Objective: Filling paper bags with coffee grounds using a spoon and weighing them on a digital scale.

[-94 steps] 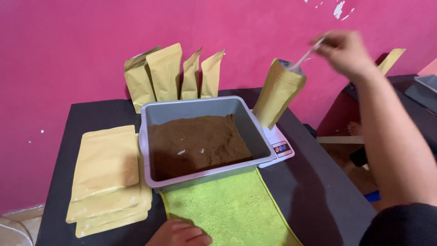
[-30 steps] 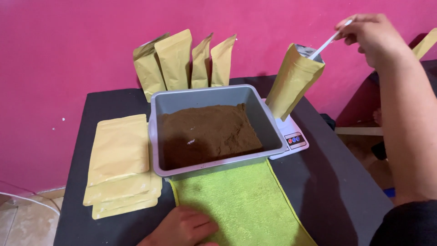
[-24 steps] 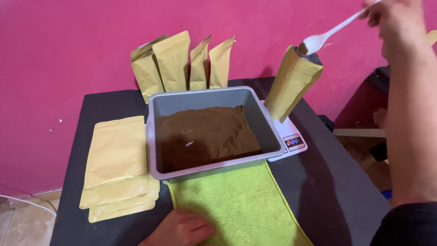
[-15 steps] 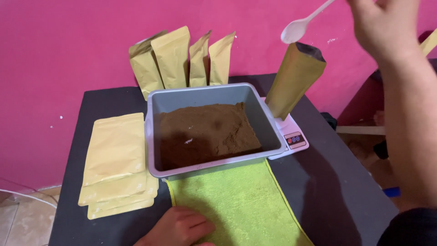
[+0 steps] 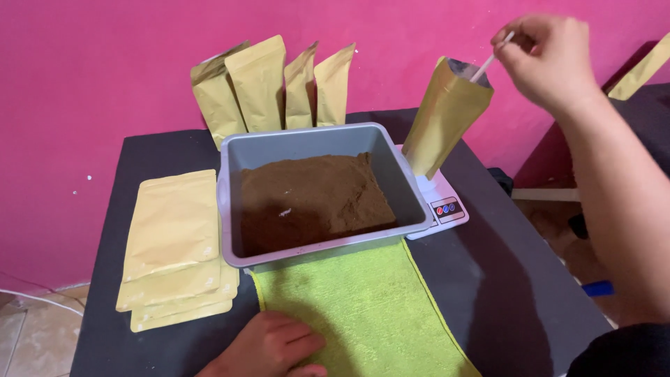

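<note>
The right hand (image 5: 551,59) pinches a thin white plastic spoon handle (image 5: 488,61), its bowl sunk in the open tan paper pouch (image 5: 447,115) standing on the small white scale (image 5: 440,206). The left hand (image 5: 269,345) lies flat, fingers loosely spread, on the green towel (image 5: 363,314) on the black bench (image 5: 509,293).

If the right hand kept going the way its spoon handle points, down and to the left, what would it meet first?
Most likely the open mouth of the upright gold pouch on the white scale. The right hand already has the white spoon handle dipping into it; depth is uncertain.
</note>
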